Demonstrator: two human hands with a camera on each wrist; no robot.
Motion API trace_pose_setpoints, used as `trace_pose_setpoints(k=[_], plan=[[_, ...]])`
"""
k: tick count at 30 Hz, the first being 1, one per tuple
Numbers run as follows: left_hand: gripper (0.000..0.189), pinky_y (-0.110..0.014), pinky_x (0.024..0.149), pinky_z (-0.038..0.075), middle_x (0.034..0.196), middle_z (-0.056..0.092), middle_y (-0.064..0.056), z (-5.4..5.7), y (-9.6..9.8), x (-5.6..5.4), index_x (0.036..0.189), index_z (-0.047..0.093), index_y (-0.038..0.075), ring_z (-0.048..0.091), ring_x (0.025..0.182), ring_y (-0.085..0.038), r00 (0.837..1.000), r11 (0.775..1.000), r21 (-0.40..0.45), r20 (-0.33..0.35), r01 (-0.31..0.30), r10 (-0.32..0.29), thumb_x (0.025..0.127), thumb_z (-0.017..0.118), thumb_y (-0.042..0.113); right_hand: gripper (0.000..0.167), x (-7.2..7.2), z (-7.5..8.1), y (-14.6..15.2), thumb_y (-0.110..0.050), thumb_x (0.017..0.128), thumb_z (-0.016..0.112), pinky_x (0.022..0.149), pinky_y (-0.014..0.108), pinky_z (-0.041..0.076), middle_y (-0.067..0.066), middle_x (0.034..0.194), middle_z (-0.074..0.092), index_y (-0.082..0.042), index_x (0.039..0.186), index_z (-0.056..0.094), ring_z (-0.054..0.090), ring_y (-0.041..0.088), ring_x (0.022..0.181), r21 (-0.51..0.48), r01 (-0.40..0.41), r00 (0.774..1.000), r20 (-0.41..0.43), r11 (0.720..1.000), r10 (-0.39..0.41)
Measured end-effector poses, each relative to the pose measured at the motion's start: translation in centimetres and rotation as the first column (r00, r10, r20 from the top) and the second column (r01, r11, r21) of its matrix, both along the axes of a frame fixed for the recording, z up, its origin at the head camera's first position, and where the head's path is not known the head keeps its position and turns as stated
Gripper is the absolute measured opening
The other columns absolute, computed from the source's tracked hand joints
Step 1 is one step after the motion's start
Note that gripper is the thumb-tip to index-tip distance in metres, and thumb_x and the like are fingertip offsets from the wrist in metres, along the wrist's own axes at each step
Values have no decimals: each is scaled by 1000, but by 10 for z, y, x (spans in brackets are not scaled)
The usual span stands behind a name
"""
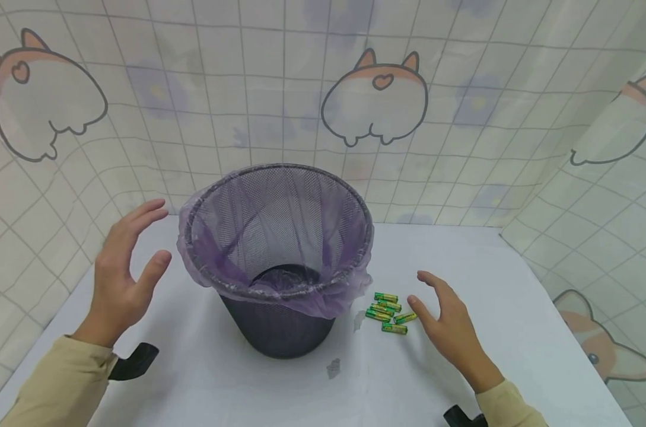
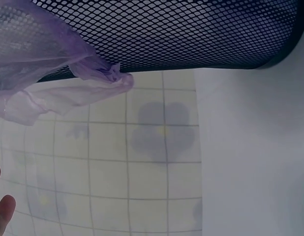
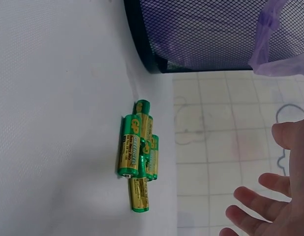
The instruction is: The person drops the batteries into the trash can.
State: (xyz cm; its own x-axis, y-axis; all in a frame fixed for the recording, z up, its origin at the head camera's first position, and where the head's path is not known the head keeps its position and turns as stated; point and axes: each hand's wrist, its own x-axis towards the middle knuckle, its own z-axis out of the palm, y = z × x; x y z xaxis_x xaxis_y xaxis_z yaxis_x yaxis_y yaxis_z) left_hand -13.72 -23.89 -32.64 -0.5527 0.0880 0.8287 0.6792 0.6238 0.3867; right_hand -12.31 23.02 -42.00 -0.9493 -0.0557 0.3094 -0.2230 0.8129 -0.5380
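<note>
A black mesh wastebasket (image 1: 285, 332) stands upright on the white table, lined with a thin purple bag (image 1: 323, 299) folded over its rim. To its left my left hand (image 1: 121, 273) is raised, fingers spread, apart from the basket. Right of the basket lie several green-and-gold batteries (image 1: 378, 316), grouped loosely on their sides; the right wrist view shows the batteries (image 3: 130, 146) close up. My right hand (image 1: 451, 323) hovers just right of them, thumb and fingers apart, holding nothing. Only fingertips (image 2: 4, 211) of the left hand show in the left wrist view.
A tiled-pattern curtain (image 1: 264, 107) with cartoon dogs encloses the back and sides of the white table (image 1: 237, 391). Small grey patches (image 1: 333, 368) mark the tabletop in front of the basket. A black strap piece (image 1: 134, 362) sits at the left wrist.
</note>
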Motion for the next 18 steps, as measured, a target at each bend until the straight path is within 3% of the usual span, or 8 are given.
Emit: trace_pose_setpoints(k=[8, 18], plan=[[60, -24, 112, 28, 136, 55, -22, 6, 5, -1, 129, 55, -4, 45, 134, -21, 999, 999, 21, -29, 33, -32, 93, 53, 43, 55, 0, -2, 2, -36, 96, 57, 106, 58, 36, 14, 139, 53, -8, 141, 43, 45, 35, 132, 3, 6, 1000, 12, 1000, -6], [59, -21, 108, 31, 138, 54, -20, 10, 8, -1, 131, 55, -3, 45, 135, -22, 999, 999, 22, -18, 50, -49, 93, 53, 43, 51, 0, -5, 3, -32, 95, 59, 106, 57, 36, 14, 137, 55, -7, 138, 46, 47, 35, 131, -17, -3, 1000, 1, 1000, 3]])
